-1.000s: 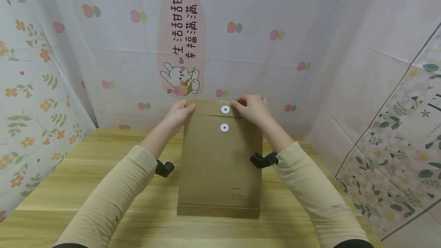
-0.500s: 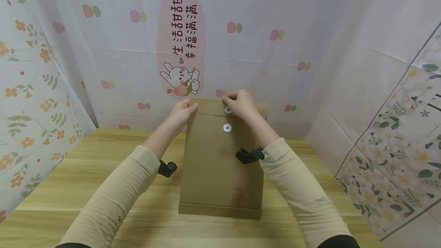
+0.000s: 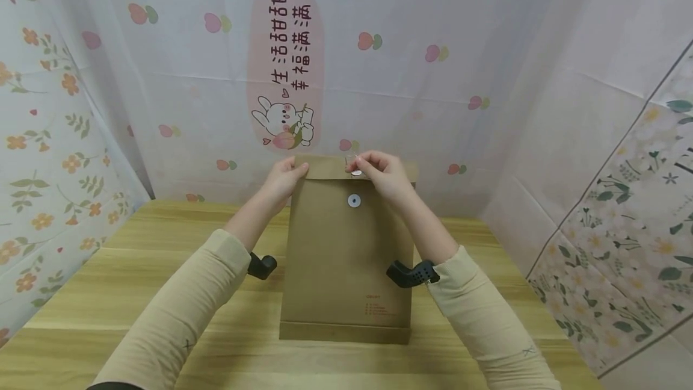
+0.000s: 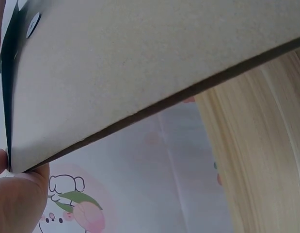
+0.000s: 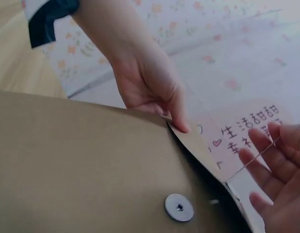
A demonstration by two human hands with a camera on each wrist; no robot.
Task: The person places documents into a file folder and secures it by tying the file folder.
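Note:
A brown kraft string-tie document envelope (image 3: 325, 251) stands leaning back on the table. My left hand (image 3: 281, 184) pinches its upper left corner, thumb in front, where the flap (image 3: 322, 167) folds over. Beside the upper white button (image 3: 355, 173), partly covered by fingers, is my right hand (image 3: 387, 180). In the right wrist view a thin white string (image 5: 254, 161) runs taut from the flap to that hand's pinched thumb and index finger; its other fingers are spread. The flap's edge stands away from the body. Below it the lower white button (image 3: 354, 200) shows no string around it.
A wooden table (image 3: 216, 318) extends on both sides of the envelope. Behind it hangs a printed cloth (image 3: 433, 125), with flowered cloths at left and right. Black wrist cameras (image 3: 412, 274) stick out from both wrists.
My right hand has gone from the flap's right side to the upper button and now pulls the string. The flap has lifted a little. My left hand keeps its corner.

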